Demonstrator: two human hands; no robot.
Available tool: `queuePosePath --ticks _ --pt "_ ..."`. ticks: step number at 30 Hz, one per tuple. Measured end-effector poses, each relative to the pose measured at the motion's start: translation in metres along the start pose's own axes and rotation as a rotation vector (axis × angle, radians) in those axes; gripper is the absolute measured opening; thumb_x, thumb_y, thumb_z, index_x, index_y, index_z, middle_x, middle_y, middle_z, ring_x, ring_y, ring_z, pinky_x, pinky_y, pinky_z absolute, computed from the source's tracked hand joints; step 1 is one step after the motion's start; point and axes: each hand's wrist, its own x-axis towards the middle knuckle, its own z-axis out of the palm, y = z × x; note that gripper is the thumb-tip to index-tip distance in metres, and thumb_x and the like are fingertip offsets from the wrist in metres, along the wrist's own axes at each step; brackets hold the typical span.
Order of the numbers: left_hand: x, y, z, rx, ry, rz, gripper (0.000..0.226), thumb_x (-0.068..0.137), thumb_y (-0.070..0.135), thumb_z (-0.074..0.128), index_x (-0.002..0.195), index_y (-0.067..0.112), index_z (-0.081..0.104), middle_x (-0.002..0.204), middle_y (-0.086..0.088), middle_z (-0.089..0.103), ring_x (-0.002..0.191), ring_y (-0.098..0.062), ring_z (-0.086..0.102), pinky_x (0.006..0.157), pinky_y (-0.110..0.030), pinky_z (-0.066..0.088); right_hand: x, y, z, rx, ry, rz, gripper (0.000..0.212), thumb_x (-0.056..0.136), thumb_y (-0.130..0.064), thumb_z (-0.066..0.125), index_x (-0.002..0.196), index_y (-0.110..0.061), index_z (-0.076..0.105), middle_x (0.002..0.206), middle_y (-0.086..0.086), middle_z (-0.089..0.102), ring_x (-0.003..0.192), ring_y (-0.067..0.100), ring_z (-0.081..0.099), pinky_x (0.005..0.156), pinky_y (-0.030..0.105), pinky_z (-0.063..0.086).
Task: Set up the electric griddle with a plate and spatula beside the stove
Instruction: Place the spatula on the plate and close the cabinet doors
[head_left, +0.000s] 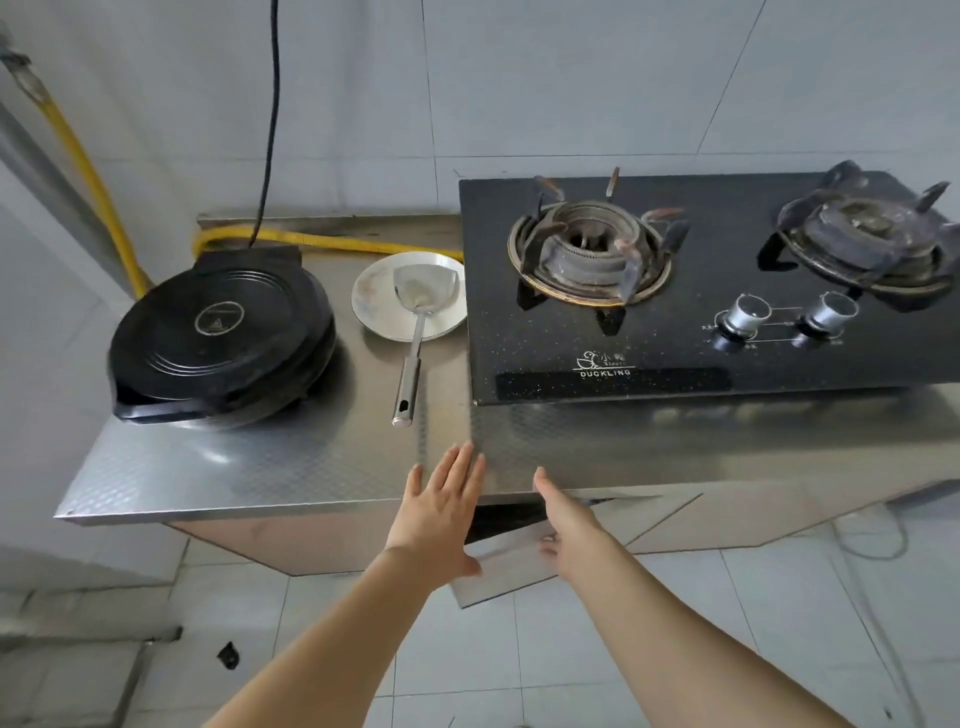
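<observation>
With the electric griddle (221, 338) at 10 o'clock and the spatula (418, 332) on the plate (371, 304) at 12 o'clock beside the stove (675, 358), keep the empty, open-fingered left hand (441, 514) and right hand (566, 525) low; confirm placement only.

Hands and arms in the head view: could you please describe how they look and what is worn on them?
The left hand and right hand are ungloved. The left forearm and right forearm are bare down to the picture's lower edge, and no sleeves show. I can make out no watch, bracelet or ring.
</observation>
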Motion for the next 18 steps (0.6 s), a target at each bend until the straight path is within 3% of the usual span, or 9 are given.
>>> queuePosePath --ticks 5,7,9,13,18 --pt "0.007 -0.012 0.000 0.004 0.025 -0.035 0.114 0.080 0.051 0.065 0.148 0.011 -0.018 0.159 -0.009 -0.019 0.147 -0.024 -0.013 0.120 -0.045 0.007 0.010 -0.005 0.005 0.166 -0.063 -0.030 0.074 0.080 -0.056 0.066 0.137 -0.013 0.048 0.134 0.008 0.052 0.103 0.024 0.055 0.087 0.032 0.043" --pt "0.010 -0.015 0.000 0.003 0.033 -0.027 0.109 0.083 0.049 0.062 0.149 0.011 -0.017 0.159 -0.007 -0.018 0.147 -0.023 -0.011 0.120 -0.043 0.008 0.013 -0.007 0.007 0.248 -0.089 -0.032 0.068 0.080 -0.052 0.068 0.134 -0.013 0.053 0.107 0.000 0.058 0.070 0.014 0.048 0.066 0.021 0.039" --pt "0.014 -0.018 -0.001 0.000 0.042 -0.020 0.106 0.085 0.047 0.061 0.149 0.012 -0.015 0.160 -0.005 -0.016 0.147 -0.021 -0.009 0.120 -0.041 0.009 0.016 -0.009 0.009 0.322 -0.104 -0.017 0.065 0.081 -0.048 0.070 0.133 -0.013 0.054 0.084 -0.008 0.052 0.055 0.010 0.035 0.054 0.020 0.031" --pt "0.021 -0.024 -0.007 -0.032 0.047 0.004 0.104 0.084 0.043 0.064 0.151 0.013 -0.010 0.161 -0.001 -0.011 0.148 -0.017 -0.004 0.120 -0.035 0.013 0.016 -0.006 0.009 0.424 -0.144 -0.039 0.051 0.086 -0.035 0.069 0.129 -0.012 0.055 0.081 -0.012 0.060 0.038 0.003 0.049 0.039 0.018 0.042" --pt "0.022 -0.027 -0.010 -0.055 0.048 0.018 0.105 0.083 0.042 0.066 0.151 0.014 -0.009 0.161 0.001 -0.010 0.148 -0.015 -0.002 0.119 -0.032 0.014 0.013 -0.006 0.006 0.451 -0.211 -0.032 0.053 0.085 -0.036 0.069 0.131 -0.015 0.054 0.085 -0.012 0.060 0.058 0.006 0.046 0.063 0.021 0.042"
